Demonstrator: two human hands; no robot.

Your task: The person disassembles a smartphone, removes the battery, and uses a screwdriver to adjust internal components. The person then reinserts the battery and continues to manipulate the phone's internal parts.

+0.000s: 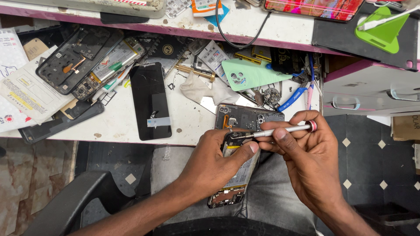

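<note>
My left hand (218, 161) grips an opened phone (238, 179) with its back removed, battery and boards showing, held over my lap. My right hand (306, 153) holds a slim silver screwdriver (284, 130) with a red cap, its tip resting on the phone's upper part near my left thumb. A dark inner phone frame (249, 117) lies on the bench edge just above my hands.
The white bench (118, 124) carries a black screen panel (151, 100), a mint-green back cover (251, 73), another opened phone (109, 65), a white cloth (197, 87), blue-handled pliers (294, 96) and loose parts. A drawer unit (372, 94) stands right; a black chair arm (65, 205) lower left.
</note>
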